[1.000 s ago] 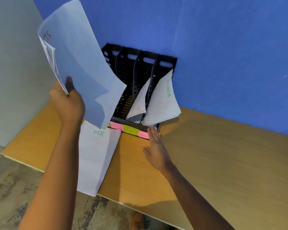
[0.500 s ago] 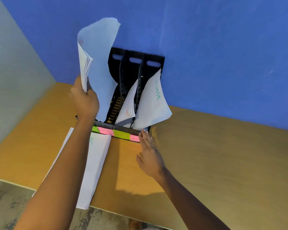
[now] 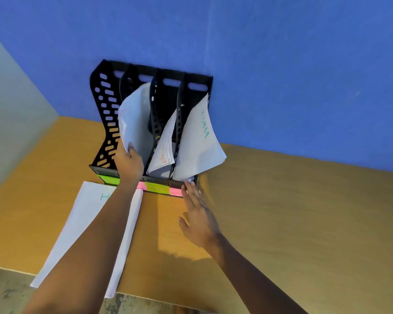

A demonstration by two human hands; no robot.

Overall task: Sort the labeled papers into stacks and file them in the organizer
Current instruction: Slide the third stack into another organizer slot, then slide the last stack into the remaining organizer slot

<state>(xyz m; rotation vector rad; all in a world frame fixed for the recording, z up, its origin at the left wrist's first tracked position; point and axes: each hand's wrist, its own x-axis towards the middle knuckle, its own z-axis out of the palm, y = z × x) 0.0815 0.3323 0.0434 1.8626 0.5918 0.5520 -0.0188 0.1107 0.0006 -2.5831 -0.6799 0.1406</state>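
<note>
A black file organizer (image 3: 104,105) with several slots stands against the blue wall, coloured sticky labels (image 3: 157,188) along its front. My left hand (image 3: 129,163) grips a stack of white papers (image 3: 134,118) that sits in the second slot from the left. The third slot holds a curled stack with red writing (image 3: 165,148), and the rightmost slot a stack with green writing (image 3: 197,141). My right hand (image 3: 199,216) lies flat and open on the table, fingertips at the organizer's front right corner. Another white stack (image 3: 86,218) with green lettering lies on the table, partly under my left arm.
The wooden table (image 3: 304,223) stretches to the right of the organizer. Its front edge runs along the bottom, with worn floor (image 3: 5,293) below. A grey wall (image 3: 14,109) closes the left side.
My left hand has brought the raised stack down and rightward into the organizer's second slot. My right hand has stayed at the organizer's front corner.
</note>
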